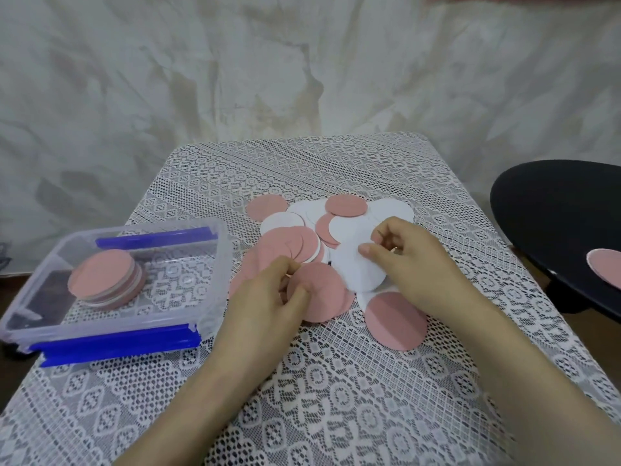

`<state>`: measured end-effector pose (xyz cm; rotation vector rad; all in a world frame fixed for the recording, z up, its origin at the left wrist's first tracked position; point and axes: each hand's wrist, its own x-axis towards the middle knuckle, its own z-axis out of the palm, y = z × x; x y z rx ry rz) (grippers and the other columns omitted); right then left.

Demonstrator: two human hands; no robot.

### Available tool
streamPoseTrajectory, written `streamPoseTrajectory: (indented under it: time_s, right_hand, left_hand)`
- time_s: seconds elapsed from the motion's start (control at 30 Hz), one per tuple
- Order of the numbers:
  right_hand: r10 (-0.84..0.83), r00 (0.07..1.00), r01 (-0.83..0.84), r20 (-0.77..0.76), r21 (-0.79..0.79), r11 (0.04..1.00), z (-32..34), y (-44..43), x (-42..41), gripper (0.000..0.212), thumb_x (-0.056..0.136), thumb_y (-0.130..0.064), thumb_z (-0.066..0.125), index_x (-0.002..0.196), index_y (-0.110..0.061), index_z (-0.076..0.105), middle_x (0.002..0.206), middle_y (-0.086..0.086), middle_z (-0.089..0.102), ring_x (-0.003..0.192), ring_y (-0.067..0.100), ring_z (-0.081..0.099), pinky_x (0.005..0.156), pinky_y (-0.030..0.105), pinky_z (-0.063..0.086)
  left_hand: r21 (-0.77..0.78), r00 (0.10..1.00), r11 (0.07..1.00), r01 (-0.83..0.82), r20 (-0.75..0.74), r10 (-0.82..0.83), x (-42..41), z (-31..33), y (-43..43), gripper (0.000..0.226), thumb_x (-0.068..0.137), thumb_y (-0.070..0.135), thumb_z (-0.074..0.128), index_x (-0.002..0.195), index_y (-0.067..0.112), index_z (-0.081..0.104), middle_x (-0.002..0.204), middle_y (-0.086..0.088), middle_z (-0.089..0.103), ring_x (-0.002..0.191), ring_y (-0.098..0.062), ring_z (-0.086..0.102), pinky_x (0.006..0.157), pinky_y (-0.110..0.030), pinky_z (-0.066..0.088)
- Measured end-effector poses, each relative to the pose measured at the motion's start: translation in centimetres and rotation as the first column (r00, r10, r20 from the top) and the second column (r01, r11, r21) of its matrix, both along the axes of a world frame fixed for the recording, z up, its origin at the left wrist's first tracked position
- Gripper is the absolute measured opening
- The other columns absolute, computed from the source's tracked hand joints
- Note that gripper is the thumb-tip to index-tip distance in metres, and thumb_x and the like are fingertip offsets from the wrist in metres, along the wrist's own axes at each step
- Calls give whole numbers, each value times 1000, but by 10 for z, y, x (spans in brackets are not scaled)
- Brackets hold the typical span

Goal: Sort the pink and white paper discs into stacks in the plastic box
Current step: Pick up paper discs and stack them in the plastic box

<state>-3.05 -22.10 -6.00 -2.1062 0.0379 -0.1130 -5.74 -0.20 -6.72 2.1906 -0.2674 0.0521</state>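
Table (336, 398): lace-covered.
Box (211, 297): clear plastic, pink stack (104, 280) inside.
Pile (302, 227): right of box.
Left hand (265, 297): pinches pink disc (324, 294).
Right hand (413, 260): pinches white disc (356, 272).

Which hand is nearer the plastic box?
Left. The left hand pinches a pink disc just right of the plastic box; the right hand grips a white disc farther right.

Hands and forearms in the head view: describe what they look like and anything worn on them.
The left hand and right hand are bare: no gloves, rings, watch or bracelet show. The left forearm and right forearm are uncovered down to the frame's lower edge, so no sleeve is in view. The nails that show are short and look unpainted.
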Motion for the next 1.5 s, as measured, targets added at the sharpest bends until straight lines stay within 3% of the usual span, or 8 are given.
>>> streamPoseTrajectory:
  time_s: [0.13,0.3,0.4,0.57,0.73,1.0,1.17,1.5]
  right_hand:
    - [15,999,-22,35,217,976,9,-1,-11,13,99,-18,62,89,-10,64,67,-6,57,49,3,49,49,19,42]
    - [61,998,-62,9,208,976,12,0,-30,11,100,-15,62,91,-10,66,60,-12,58,47,-1,52,45,15,40]
    - [146,985,-124,-97,197,973,9,7,-43,13,99,-16,63,91,-24,68,60,-7,64,45,6,57,45,22,45]
    - [141,962,-50,-232,356,933,3,16,-47,13,99,-16,64,87,-22,66,58,7,54,47,18,47,55,33,49]
    - [165,984,-166,-72,-7,986,3,13,-44,8,93,-28,69,87,-23,68,80,-1,69,69,20,65,67,39,53]
    - [109,987,-148,-119,-402,904,8,-10,-54,21,89,-46,68,108,-36,65,102,-20,59,92,1,58,75,28,47]
    - [88,977,-168,-194,-447,879,6,-21,-56,46,81,-59,73,122,-45,57,113,-24,46,99,3,54,76,29,41]
    - [40,990,-106,-139,-504,857,7,-10,-34,40,86,-55,69,120,-36,60,118,-12,48,102,17,58,85,34,47]
  left_hand:
    - [2,1000,1000,-28,10,28,-1,0,0,12,98,31,56,88,26,59,83,6,70,77,-16,64,73,-39,53]
    - [-19,998,1000,16,56,-15,-7,-1,-1,18,103,28,48,90,29,60,69,16,64,64,-4,58,59,-29,45]
    - [-110,995,990,90,-26,-93,-14,2,-6,21,106,28,44,100,32,63,53,9,57,47,-5,46,48,-22,38]
    - [-300,971,945,129,-156,-182,-20,7,-10,23,104,36,41,109,35,64,60,-6,63,44,-14,51,45,-28,42]
    - [-216,976,967,135,-137,-167,-16,5,-8,14,101,22,55,107,32,64,57,10,60,44,-4,50,45,-21,41]
    - [-124,988,989,83,-122,-98,-11,5,-6,12,99,24,54,101,31,64,68,19,64,54,2,53,51,-16,41]
    - [-130,988,987,90,-115,-105,-15,8,-8,14,99,20,55,103,28,66,66,22,63,53,4,54,48,-10,37]
    - [-154,990,987,45,-124,-65,-15,11,-8,15,99,20,56,102,29,66,78,15,69,54,3,56,48,-12,42]
